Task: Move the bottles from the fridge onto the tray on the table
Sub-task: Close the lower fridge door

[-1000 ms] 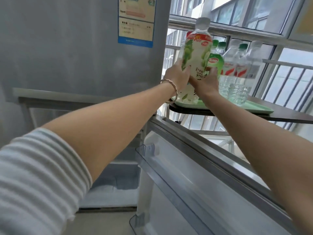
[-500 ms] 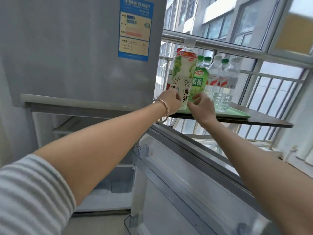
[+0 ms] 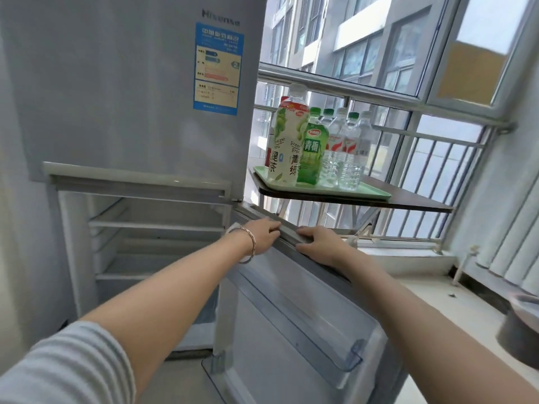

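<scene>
A tall green-grape tea bottle (image 3: 287, 141) stands upright at the near left of the pale green tray (image 3: 370, 193) on the dark table (image 3: 420, 204). Beside it are a smaller green bottle (image 3: 313, 153) and several clear water bottles (image 3: 348, 154). The fridge's lower door (image 3: 294, 313) is swung open, and the shelves (image 3: 151, 225) inside show no bottles. My left hand (image 3: 262, 233) and my right hand (image 3: 318, 239) both rest on the door's top edge, fingers laid over it, holding no bottle.
The grey upper fridge door (image 3: 131, 83) with a blue energy label is closed. A barred window railing (image 3: 437, 158) runs behind the table. A white sill (image 3: 437, 287) lies to the right, with a dark round object (image 3: 522, 325) at the frame edge.
Both hands let go of the tall tea bottle, left standing on the tray, and dropped down to the top edge of the open fridge door. The camera pulled back.
</scene>
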`<action>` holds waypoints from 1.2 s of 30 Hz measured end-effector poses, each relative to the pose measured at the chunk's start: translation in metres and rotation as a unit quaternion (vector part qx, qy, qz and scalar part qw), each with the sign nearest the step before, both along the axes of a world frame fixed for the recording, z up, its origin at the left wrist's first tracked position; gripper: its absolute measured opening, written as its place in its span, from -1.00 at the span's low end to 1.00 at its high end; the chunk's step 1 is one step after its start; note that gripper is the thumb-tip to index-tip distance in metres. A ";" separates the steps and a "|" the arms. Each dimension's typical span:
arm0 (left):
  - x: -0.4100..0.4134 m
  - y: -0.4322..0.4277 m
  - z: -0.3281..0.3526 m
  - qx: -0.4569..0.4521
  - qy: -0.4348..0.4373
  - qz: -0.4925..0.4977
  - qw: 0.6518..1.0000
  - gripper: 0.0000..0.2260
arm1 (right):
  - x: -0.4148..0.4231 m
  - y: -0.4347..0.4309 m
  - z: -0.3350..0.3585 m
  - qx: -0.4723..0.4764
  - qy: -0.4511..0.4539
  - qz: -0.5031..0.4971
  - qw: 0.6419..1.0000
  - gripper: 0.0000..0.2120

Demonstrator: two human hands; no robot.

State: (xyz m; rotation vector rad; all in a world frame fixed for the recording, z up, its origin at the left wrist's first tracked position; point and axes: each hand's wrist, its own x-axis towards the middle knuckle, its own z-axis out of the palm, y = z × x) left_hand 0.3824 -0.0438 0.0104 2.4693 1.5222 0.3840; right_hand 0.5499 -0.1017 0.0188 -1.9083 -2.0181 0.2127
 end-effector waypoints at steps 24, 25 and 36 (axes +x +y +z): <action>-0.086 -0.015 0.014 0.027 0.070 0.046 0.996 -0.63 | -0.082 -0.009 0.019 0.051 -0.174 0.091 0.979 -0.68; -0.091 -0.018 0.014 0.022 0.079 0.044 0.996 -0.62 | -0.086 -0.009 0.016 0.071 -0.188 0.098 0.975 -0.70; -0.139 -0.035 0.041 -0.126 0.139 0.055 0.981 -0.47 | -0.126 0.002 -0.046 0.243 -0.108 0.160 0.951 -0.43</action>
